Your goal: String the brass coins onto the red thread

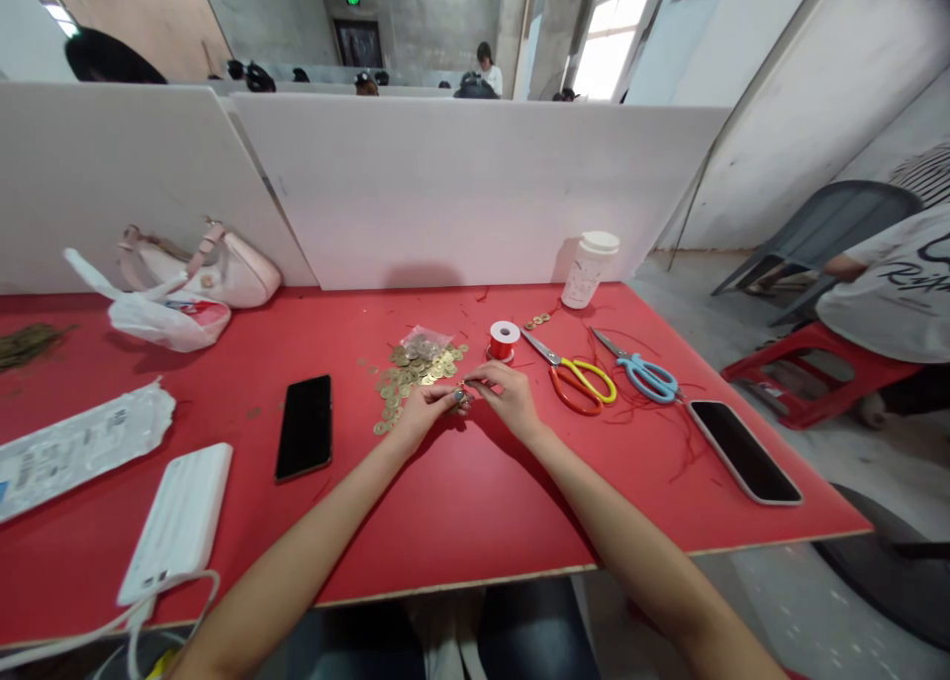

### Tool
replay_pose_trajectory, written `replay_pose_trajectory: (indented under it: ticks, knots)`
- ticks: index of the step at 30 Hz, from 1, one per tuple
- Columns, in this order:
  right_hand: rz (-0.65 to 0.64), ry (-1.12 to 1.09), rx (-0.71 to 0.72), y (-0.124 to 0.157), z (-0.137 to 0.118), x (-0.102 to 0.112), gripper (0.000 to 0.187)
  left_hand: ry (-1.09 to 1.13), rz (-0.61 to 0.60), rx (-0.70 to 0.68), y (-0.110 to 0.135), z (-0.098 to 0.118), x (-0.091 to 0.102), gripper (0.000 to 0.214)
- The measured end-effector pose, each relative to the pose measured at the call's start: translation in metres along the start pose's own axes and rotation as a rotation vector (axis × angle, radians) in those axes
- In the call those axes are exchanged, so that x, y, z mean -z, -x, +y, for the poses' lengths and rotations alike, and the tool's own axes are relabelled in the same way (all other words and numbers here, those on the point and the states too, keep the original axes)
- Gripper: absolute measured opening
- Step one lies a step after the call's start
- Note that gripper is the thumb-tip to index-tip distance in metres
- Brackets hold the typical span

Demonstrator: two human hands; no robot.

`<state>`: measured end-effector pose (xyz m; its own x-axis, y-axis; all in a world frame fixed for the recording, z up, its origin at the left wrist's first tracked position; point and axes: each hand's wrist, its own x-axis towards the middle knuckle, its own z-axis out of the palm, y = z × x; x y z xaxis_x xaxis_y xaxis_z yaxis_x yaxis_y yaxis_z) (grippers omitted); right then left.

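Observation:
Above the middle of the red table, my left hand (425, 409) pinches a small brass coin or coins, partly covered by the fingers. My right hand (511, 397) meets it fingertip to fingertip, thumb and forefinger closed; whatever is between them is too small to make out. Just behind my left hand lies a loose pile of brass coins with holes (405, 378), a clear plastic bag (425, 343) on top. A spool of red cord (504, 340) stands beyond my right hand. To its right are scissors with yellow and red handles (583, 381) and blue-handled scissors (647, 375).
A white cup (591, 269) stands at the back right, near a short row of coins (537, 321). Phones lie left (304, 429) and right (744, 451). Further left are a power bank (178, 522), a plastic packet (81, 447) and a pink handbag (237, 269). A white partition (475, 185) borders the back.

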<state>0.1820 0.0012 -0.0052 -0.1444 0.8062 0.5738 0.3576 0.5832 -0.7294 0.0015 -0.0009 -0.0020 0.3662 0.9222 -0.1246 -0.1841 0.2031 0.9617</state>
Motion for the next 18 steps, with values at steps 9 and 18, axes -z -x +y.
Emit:
replay_pose_trajectory:
  ticks: [9,18]
  knots:
    - [0.002,0.03,0.077,0.0032,-0.0009,-0.0016,0.014,0.052,0.024,0.007,-0.0052,-0.0049,0.0046,0.048]
    - [-0.034,0.105,0.121,0.0029,-0.0048,0.0,0.019,0.089,0.017,0.015,-0.0069,-0.0041,0.0073,0.048]
